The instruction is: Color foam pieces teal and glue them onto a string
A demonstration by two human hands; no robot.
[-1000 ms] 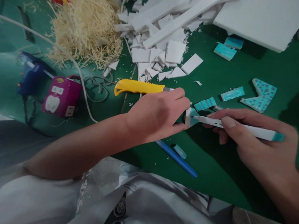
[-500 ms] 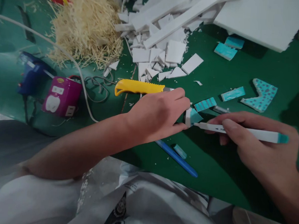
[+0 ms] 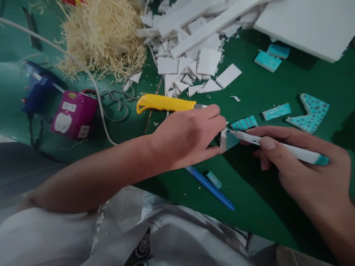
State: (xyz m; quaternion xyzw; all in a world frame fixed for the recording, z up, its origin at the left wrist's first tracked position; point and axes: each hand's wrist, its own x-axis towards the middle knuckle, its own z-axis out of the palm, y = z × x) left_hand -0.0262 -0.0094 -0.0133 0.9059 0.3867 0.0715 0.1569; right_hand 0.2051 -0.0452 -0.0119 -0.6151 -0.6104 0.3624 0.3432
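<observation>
My left hand (image 3: 195,128) is closed on a small foam piece (image 3: 229,140), part teal and part white, pinched at its left edge. In my right hand (image 3: 297,167) is a white marker (image 3: 295,151) with a teal end, its tip at the upper part of that piece. A yellow utility knife (image 3: 167,103) lies just beyond my left hand. Close by are a striped teal piece (image 3: 244,123), a plain teal piece (image 3: 276,111) and a dotted teal angled piece (image 3: 311,112). Nearer to me, a blue pen (image 3: 212,188) lies beside a small teal bit (image 3: 214,179).
White foam scraps (image 3: 196,50) are heaped at the back, with a large white foam board (image 3: 314,21) to their right. Pale straw (image 3: 105,38), a blue glue gun (image 3: 38,86), a purple power adapter (image 3: 74,113) and cables occupy the left of the green table (image 3: 251,208).
The marker tip has moved up from the foam piece's lower edge to its upper part, and my right hand has shifted slightly left with it. My left hand stays put.
</observation>
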